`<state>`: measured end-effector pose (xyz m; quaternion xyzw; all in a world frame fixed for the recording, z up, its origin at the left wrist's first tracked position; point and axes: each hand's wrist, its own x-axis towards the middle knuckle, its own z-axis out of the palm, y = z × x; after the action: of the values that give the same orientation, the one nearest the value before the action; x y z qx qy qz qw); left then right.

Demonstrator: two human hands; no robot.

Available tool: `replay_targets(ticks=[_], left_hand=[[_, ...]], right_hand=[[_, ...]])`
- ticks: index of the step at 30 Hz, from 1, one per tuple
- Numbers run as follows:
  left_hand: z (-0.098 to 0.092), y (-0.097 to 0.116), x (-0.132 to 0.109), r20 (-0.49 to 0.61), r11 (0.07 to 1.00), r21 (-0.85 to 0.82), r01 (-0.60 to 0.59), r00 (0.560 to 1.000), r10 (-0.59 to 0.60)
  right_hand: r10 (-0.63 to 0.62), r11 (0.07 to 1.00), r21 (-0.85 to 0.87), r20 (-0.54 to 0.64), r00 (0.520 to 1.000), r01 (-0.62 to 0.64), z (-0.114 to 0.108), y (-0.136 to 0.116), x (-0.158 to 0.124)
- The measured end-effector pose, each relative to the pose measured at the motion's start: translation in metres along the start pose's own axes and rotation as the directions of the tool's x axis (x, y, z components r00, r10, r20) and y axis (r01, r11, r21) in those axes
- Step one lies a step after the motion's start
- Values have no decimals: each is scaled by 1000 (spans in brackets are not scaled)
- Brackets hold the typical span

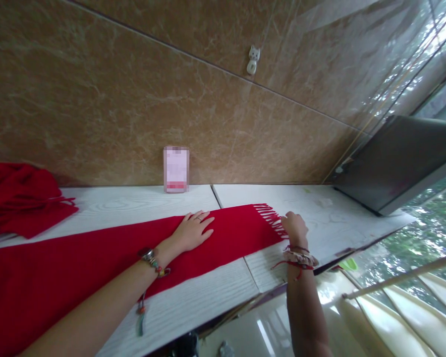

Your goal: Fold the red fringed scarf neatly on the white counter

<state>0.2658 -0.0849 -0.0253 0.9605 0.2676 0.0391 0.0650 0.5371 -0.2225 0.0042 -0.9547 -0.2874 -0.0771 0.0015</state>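
the red scarf (238, 228) lies along the counter (215, 287) under the flat, spread left hand (193, 232), which grips nothing, while the right hand (296, 229) curls at the fringe (269, 214), hold unclear, apparently straightening strands, the next move wanting gentle tension.

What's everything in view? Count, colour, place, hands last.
Countertop: 1, white, middle
Wall: 1, brown, behind countertop
Fringed cloth: 1, red, spread on countertop
Heaped cloth: 1, red, countertop's left end
Blurred rectangle: 1, pinkish, upright by wall
Cat figure: 1, white, on wall
Boxy object: 1, dark grey, countertop's right
Pole: 1, tan, lower right
Panels: several, cream, lower right
Small item: 1, green, lower right
Foliage: uncounted, green, far right
Bracelets: several, mixed colours, both wrists
Left hand: 1, flat on fringed cloth
Right hand: 1, at cloth's fringe, grip unclear
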Motion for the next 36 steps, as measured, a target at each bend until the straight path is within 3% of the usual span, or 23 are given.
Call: replay_targets(ticks=[3, 7, 11, 16, 20, 23, 26, 29, 30, 32, 34, 36], left_hand=[[-1, 0, -1, 1, 1000, 3, -5, 1000, 5], [-1, 0, 0, 3, 1000, 13, -8, 1000, 8], [0, -1, 1, 4, 1000, 16, -11, 1000, 11], [2, -1, 1, -7, 1000, 11, -14, 1000, 14], [3, -2, 1, -23, 1000, 4, -23, 999, 23], [3, -2, 1, -33, 1000, -2, -25, 999, 25], [4, -2, 1, -34, 1000, -5, -23, 999, 23], [3, -1, 0, -34, 1000, -7, -22, 999, 22], [3, 0, 0, -38, 1000, -10, -19, 999, 19], [2, 1, -1, -51, 1000, -16, -3, 999, 3], [1, 2, -2, -67, 1000, -20, 22, 997, -23], [0, 3, -3, -79, 999, -21, 44, 996, -46]], right_hand=[[81, 996, 39, 26, 996, -82, -4, -6, -4], [10, 996, 82, 180, 984, -25, 4, -10, -9], [56, 996, 57, 173, 983, -66, 1, -2, -10], [156, 983, 90, 50, 986, -160, -14, -8, -12], [94, 984, 134, 157, 983, -116, -8, -17, -12], [109, 983, 125, 173, 979, -132, -4, -13, -8], [150, 980, 112, 127, 980, -164, -8, -8, -7], [31, 984, 179, -113, 993, -10, -12, -17, -10], [-71, 970, 213, -215, 974, 117, -12, -25, -12], [-330, 866, 245, -374, 867, 436, -6, -44, -18], [-581, 685, 232, -398, 710, 691, 5, -63, -24], [-756, 533, 204, -321, 570, 821, 17, -77, -30]])
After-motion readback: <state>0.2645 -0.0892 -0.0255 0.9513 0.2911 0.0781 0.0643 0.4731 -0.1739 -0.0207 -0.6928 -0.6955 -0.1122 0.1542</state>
